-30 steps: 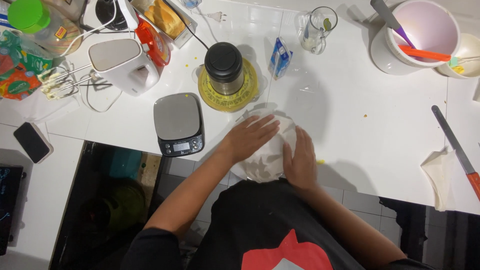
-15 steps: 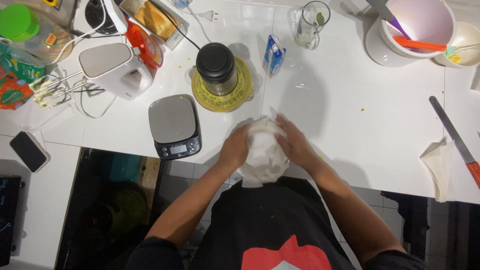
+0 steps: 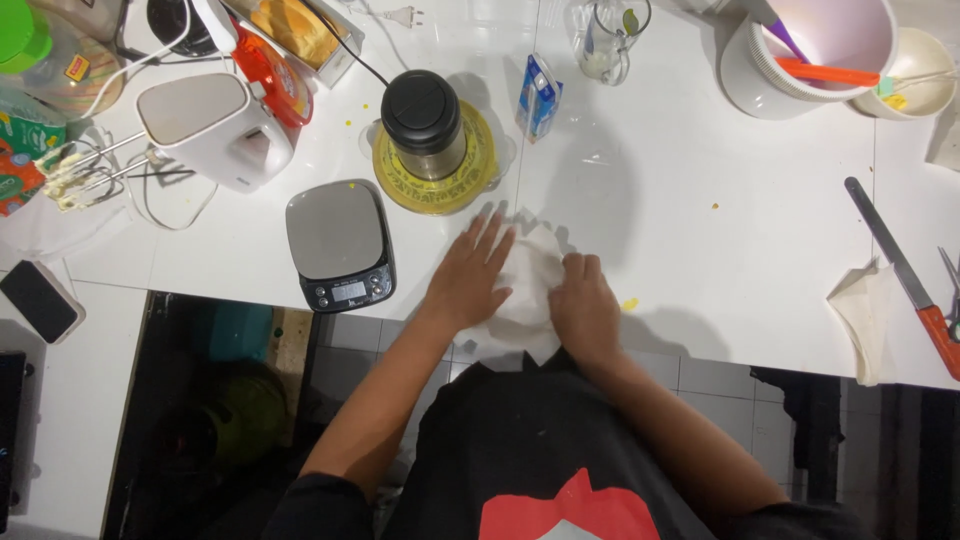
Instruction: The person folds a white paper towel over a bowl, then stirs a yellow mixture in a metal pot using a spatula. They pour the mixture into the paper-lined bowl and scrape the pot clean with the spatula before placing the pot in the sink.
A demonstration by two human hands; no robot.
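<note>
White countertop [image 3: 700, 250], head view, item by item.

Left hand [image 3: 470, 275]: laid flat, fingers spread and extended, palm pressing on a white paper towel [image 3: 525, 290] near the front edge of the counter. No grip; the fingers are open.

Right hand [image 3: 585, 305]: rests on the right side of the same towel, fingers curled loosely over it; whether they pinch the paper cannot be told.

Paper towel: crumpled, lying between and under both hands, its lower corner hanging past the counter edge.

Nearby: kitchen scale [image 3: 340, 245] just left of the left hand; black-lidded chopper on a yellow base [image 3: 430, 140] just beyond the fingertips; small blue carton [image 3: 540, 95]; glass jug [image 3: 605, 40]; white hand mixer [image 3: 215, 130]; white tub holding utensils [image 3: 800, 60]; long knife with a red handle [image 3: 905, 275] well apart, at right; yellow speck [image 3: 629, 303] beside the right hand.

Step, as judged: pressing or wiping the counter with the towel. A following stroke would call for flat, even pressure and a path clear of the chopper and scale.
</note>
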